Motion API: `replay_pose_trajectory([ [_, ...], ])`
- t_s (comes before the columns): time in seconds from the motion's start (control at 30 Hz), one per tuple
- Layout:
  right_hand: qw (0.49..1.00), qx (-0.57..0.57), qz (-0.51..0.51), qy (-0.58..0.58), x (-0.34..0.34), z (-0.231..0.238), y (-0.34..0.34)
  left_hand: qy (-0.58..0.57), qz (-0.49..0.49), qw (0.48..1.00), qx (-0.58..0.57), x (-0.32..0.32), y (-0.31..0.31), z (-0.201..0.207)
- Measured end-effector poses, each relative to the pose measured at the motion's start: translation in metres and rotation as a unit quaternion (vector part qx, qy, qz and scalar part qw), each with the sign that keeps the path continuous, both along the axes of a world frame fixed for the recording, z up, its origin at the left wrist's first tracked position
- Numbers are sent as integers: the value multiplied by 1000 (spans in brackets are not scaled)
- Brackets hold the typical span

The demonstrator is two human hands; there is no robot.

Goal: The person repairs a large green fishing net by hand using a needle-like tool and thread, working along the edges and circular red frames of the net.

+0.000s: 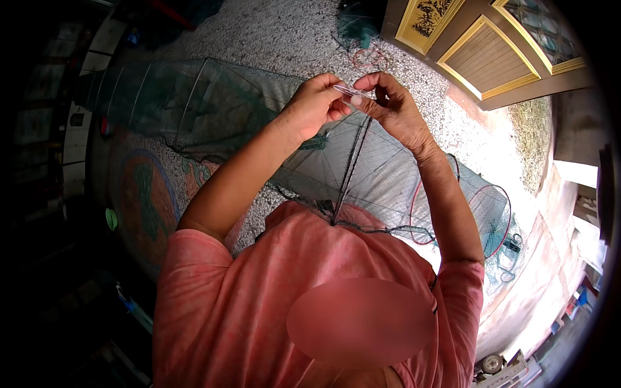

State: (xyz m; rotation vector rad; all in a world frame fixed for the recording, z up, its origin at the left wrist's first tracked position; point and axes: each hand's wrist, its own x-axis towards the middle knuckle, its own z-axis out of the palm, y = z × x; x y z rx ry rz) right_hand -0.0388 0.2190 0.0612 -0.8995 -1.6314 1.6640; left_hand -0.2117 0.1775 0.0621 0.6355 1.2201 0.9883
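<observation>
Above the netting, both my hands are raised close together. A slim, pale, loop-like strand point(344, 90) runs between their fingertips; whether it is thread or thin wire cannot be told. My left hand point(310, 107) is closed, pinching the strand's left end. On the other end, the thumb and bent forefinger of my right hand point(396, 111) are closed in a pinch. Beneath them stretches a long green mesh net trap point(378, 168) with rod frames and hoops. One dark frame rod point(350, 165) slants from below the right hand toward my shirt.
Speckled stone floor point(272, 32) surrounds the net. A brown door panel with gold trim point(488, 57) stands at the far right. More dark green netting point(358, 26) and a reddish coil point(370, 59) lie at the far side. A toy-like wheeled thing point(493, 363) is low at right.
</observation>
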Motion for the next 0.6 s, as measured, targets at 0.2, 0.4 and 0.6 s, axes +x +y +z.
replay_pose_trajectory([
  [0.2, 931, 302, -77, -188, -7, 5, -7, 28, 6, 999, 40, 5, -8, 0],
  [0.4, 945, 315, -85, 20, -46, 31, -11, 94, 36, 972, 213, 23, 1, 8],
  [0.6, 902, 304, -132, 276, 25, 132, 20, 242, -29, 950, 197, 27, -10, 0],
])
